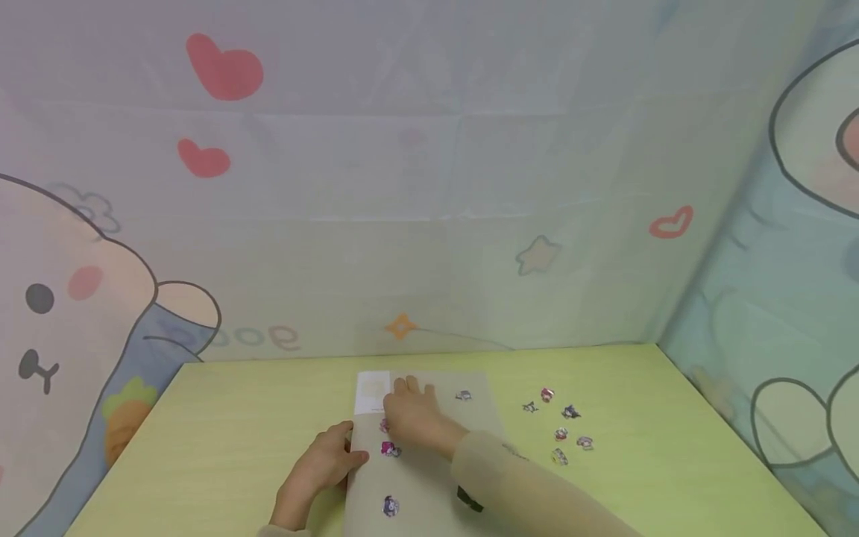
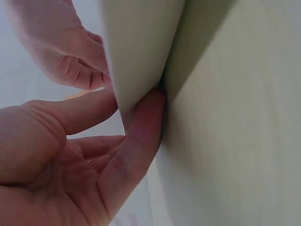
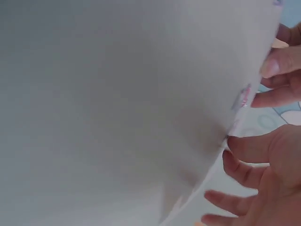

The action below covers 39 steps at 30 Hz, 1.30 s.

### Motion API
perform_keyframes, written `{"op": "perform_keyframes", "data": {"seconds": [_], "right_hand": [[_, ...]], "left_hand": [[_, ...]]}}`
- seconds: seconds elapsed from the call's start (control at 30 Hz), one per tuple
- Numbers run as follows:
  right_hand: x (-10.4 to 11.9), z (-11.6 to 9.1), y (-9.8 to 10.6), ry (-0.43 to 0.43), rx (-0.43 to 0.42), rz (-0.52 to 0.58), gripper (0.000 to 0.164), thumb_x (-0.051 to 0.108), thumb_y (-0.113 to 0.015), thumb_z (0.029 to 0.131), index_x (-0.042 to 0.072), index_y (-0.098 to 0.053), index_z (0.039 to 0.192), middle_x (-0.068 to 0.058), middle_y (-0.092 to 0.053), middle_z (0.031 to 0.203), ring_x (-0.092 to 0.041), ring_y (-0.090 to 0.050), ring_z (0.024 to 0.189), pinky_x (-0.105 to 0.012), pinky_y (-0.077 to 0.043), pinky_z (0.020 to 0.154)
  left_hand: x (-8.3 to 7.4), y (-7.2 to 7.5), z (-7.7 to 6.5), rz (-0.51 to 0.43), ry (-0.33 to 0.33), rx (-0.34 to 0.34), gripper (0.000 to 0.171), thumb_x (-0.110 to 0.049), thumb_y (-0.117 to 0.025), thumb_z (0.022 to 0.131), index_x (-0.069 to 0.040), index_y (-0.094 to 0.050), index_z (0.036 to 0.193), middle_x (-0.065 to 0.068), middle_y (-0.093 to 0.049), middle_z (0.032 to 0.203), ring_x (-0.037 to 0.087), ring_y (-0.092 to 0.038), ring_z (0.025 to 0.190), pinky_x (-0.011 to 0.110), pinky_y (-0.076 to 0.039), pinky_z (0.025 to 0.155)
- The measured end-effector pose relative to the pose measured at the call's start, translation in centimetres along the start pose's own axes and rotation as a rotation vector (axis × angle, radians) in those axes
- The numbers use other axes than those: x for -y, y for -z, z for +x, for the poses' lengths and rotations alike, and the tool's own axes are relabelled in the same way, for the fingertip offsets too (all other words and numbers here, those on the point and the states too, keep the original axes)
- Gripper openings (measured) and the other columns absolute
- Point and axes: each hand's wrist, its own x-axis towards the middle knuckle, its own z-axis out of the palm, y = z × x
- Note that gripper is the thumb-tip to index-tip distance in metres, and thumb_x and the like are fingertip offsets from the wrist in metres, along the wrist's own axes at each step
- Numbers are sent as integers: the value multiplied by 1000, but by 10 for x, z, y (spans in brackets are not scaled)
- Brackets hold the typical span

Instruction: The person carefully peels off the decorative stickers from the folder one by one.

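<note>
1. The board (image 1: 424, 507) lies under the right fingers, its near left edge caught by the left ones. It is pale greyish beige, flat and smooth, taller than wide, with a clear thickness along the edge.
2. A white label (image 1: 370, 391) fills its far left corner, just beside the right fingers, with a faint cream square in it.
3. On the board, a small pink sticker (image 1: 385, 425) sits right by the right hand's thumb side. A magenta-and-dark sticker (image 1: 391, 449) is just nearer, and a purple-and-white sticker (image 1: 391, 506) well nearer. A bluish-grey sticker (image 1: 463, 396) lies right of the right fingers.
4. The left hand (image 1: 326, 456) pinches the board's edge: thumb on top, a finger tucked between board and desk (image 1: 235, 425).
5. The right hand (image 1: 417, 415) has its thumb and forefinger close together at the surface; whether they pinch anything, I cannot tell. Its other fingers are spread.
6. Well right of the right fingers, six loose stickers (image 1: 570, 412) lie scattered on the yellow-green desk.
7. Beyond the fingers hangs a pale cloth (image 1: 429, 186) with red hearts.
</note>
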Motion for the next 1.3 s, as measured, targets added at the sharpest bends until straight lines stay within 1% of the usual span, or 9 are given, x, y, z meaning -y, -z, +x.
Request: {"op": "perform_keyframes", "data": {"seconds": [0.17, 0.4, 0.63, 0.73, 0.87, 1.0, 1.1, 1.23, 1.3], "right_hand": [[0, -2, -4, 6, -38, -60, 11, 22, -73, 83, 14, -66, 82, -8, -55, 109, -31, -41, 123, -58, -36, 97], [0, -5, -5, 20, -45, -37, 16, 20, -77, 78, 15, -62, 77, -5, -52, 99, -26, -43, 111, -54, -38, 94], [0, -11, -2, 59, -69, -58, 11, 19, -72, 84, 12, -64, 84, -10, -55, 115, -30, -39, 127, -54, -37, 96], [1, -14, 2, 85, -74, -74, 11, 21, -71, 87, 12, -64, 88, -10, -54, 121, -31, -37, 130, -54, -37, 98], [-2, -18, 10, 108, -98, -112, 19, 26, -72, 87, 12, -63, 95, -9, -52, 124, -30, -36, 130, -54, -36, 100], [-13, -21, 22, 107, -110, -132, 28, 21, -74, 83, 10, -64, 107, -11, -48, 137, -33, -31, 137, -59, -29, 106], [-27, -27, 30, 103, -111, -139, 28, 16, -71, 86, 10, -64, 112, -13, -45, 141, -35, -28, 140, -61, -25, 109], [-49, -40, 38, 101, -111, -139, 24, 18, -68, 90, 8, -64, 111, -15, -45, 141, -37, -28, 140, -62, -24, 109], [-62, -49, 41, 102, -105, -124, 26, 19, -72, 88, 7, -64, 109, -16, -45, 141, -39, -28, 140, -63, -23, 108]], "left_hand": [[0, -1, 0, 10, 0, -2, 44, -7, -66, 91, 11, -49, 128, 13, -62, 86, 20, -63, 60, 35, -54, 57], [0, -2, 0, 13, 6, -6, 45, -6, -67, 91, 11, -49, 128, 14, -63, 86, 21, -64, 61, 36, -55, 57], [-2, -2, -1, 35, 1, -19, 46, -8, -68, 90, 11, -50, 127, 14, -63, 86, 21, -63, 63, 36, -54, 59], [-1, -3, -1, 17, -7, -16, 47, -6, -67, 90, 13, -48, 129, 14, -63, 86, 21, -64, 62, 36, -55, 58], [1, -4, 0, -14, -14, -5, 49, -5, -66, 91, 14, -45, 131, 14, -64, 85, 21, -64, 62, 36, -55, 56], [2, -5, 1, -41, -6, 4, 46, -4, -65, 91, 13, -46, 129, 14, -63, 85, 21, -64, 63, 35, -55, 55], [1, -5, 1, -55, 1, 3, 45, -3, -65, 91, 13, -46, 129, 15, -63, 85, 21, -64, 64, 36, -56, 55], [1, -3, 0, -44, 8, -7, 47, -3, -65, 91, 15, -44, 130, 17, -63, 87, 22, -64, 66, 36, -56, 56], [1, -2, -1, -34, 17, -12, 50, -3, -65, 91, 15, -43, 132, 18, -63, 89, 23, -64, 66, 37, -56, 57]]}}
